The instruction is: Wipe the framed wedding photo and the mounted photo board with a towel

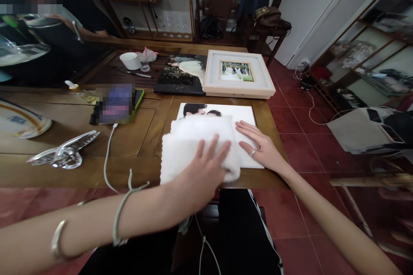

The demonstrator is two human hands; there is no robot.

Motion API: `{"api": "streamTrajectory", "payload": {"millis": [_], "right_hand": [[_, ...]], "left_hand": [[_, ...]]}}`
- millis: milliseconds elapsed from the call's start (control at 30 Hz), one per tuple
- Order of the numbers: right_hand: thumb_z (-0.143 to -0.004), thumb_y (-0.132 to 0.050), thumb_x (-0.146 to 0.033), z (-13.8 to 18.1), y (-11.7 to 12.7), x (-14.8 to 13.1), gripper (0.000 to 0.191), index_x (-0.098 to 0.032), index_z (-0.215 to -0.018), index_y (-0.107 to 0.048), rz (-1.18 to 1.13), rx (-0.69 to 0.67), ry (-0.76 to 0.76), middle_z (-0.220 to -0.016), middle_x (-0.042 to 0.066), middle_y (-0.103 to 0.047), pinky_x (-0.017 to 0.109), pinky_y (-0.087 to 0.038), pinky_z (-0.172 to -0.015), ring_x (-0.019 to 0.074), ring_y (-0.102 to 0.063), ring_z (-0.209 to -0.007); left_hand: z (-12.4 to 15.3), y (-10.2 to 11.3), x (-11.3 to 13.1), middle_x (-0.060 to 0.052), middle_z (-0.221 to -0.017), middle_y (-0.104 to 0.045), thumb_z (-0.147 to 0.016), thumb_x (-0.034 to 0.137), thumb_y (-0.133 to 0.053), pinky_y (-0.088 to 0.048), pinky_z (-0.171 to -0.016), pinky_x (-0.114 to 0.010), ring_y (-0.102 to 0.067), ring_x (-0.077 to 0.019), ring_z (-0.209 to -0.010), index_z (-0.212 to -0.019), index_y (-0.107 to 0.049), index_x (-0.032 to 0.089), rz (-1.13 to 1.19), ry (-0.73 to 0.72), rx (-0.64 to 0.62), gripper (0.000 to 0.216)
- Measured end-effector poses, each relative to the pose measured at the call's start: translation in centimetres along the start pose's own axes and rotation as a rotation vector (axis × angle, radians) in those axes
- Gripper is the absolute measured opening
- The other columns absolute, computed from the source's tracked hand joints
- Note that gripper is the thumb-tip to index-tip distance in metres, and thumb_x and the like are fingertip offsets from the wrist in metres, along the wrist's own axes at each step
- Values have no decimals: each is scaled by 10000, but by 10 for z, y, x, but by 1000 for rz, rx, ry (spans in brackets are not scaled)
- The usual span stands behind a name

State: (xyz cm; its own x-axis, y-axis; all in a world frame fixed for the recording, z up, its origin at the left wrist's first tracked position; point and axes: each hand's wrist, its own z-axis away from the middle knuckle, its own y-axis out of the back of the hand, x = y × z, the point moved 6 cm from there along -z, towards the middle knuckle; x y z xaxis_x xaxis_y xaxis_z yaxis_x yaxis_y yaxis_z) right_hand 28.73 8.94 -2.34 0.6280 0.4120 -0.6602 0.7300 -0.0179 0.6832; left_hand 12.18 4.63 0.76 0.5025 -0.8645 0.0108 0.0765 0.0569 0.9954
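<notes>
My left hand (208,165) lies with spread fingers on a folded white cloth (190,144), pressing it against a photo panel (248,114). The cloth covers much of the panel, so only the top and right side show, with two dark-haired heads near the upper edge. Flat on the panel's right side rests my right hand (258,144), fingers stretched out, a ring on one of them. Behind the panel stand a pale wooden picture frame (211,73) with a small photo in it and a dark photo panel (180,79) partly under or beside it.
On the table's left are a clear hair clip (67,150), a phone (118,103) with a white cable (108,159), and a small dropper bottle (82,92). A white cup (130,60) sits farther back. Another person (93,13) is at the far left.
</notes>
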Motion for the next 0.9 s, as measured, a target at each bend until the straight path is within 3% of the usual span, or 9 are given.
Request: {"api": "streamTrajectory", "payload": {"millis": [100, 167, 333, 433, 533, 667, 767, 900], "right_hand": [[-895, -585, -294, 0, 0, 1, 401, -248, -1294, -589, 4, 9, -3, -1391, 80, -559, 508, -371, -1128, 244, -445, -1355], [-896, -583, -292, 1, 0, 1, 401, -236, -1293, -590, 7, 7, 0, -1390, 87, -559, 508, -369, -1129, 245, -447, -1354], [-906, -573, -281, 1, 1, -1, 408, -234, -1311, -573, 2, -2, 22, -1395, 82, -555, 492, -356, -1142, 230, -431, -1366], [-907, -575, -284, 1, 1, -1, 413, -266, -1320, -562, -8, -3, 26, -1395, 59, -557, 503, -355, -1141, 227, -428, -1368], [-906, -578, -279, 1, 0, 0, 417, -272, -1322, -558, -15, -5, 28, -1397, 55, -555, 513, -353, -1140, 229, -427, -1369], [-906, -575, -274, 1, 0, 0, 412, -263, -1318, -562, -8, -3, 26, -1394, 62, -559, 509, -354, -1139, 225, -429, -1367], [-903, -570, -273, 1, 0, 1, 415, -263, -1317, -563, 8, -1, 20, -1397, 65, -555, 512, -358, -1135, 232, -435, -1363], [-895, -558, -271, 1, 0, 3, 436, -269, -1331, -553, 27, -8, 20, -1403, 66, -549, 522, -364, -1126, 251, -439, -1359]], "left_hand": [[13, -1, 16, -133, -1549, -290, -735, 182, -654, -322, -1079, -625, -213, -442, -1410, -991, -732, 181, 34, -53, 14, 267], [11, -1, 4, -95, -1553, -289, -728, 122, -619, -330, -1091, -598, -226, -395, -1423, -976, -731, 196, 50, -53, -15, 282], [-13, 0, -74, -57, -1577, -216, -698, -25, -449, -260, -1103, -640, -151, -315, -1460, -1139, -659, 198, 73, 34, -88, 537], [-25, -1, -120, -82, -1585, -188, -722, -23, -390, -220, -1104, -659, -95, -307, -1469, -1177, -623, 157, 118, 93, -49, 541], [-29, -2, -140, -104, -1578, -218, -741, -24, -349, -221, -1115, -632, -98, -291, -1470, -1144, -624, 131, 142, 100, 11, 511], [-23, -3, -116, -106, -1569, -244, -699, -65, -367, -268, -1114, -600, -128, -295, -1465, -1165, -623, 142, 101, 60, -22, 571], [-8, -5, -66, -110, -1572, -237, -693, -50, -464, -299, -1096, -610, -147, -345, -1454, -1127, -664, 176, 55, -24, -28, 528], [15, -6, 3, -111, -1566, -264, -741, 132, -632, -291, -1081, -653, -194, -421, -1427, -991, -724, 211, 39, -128, 86, 278]]}}
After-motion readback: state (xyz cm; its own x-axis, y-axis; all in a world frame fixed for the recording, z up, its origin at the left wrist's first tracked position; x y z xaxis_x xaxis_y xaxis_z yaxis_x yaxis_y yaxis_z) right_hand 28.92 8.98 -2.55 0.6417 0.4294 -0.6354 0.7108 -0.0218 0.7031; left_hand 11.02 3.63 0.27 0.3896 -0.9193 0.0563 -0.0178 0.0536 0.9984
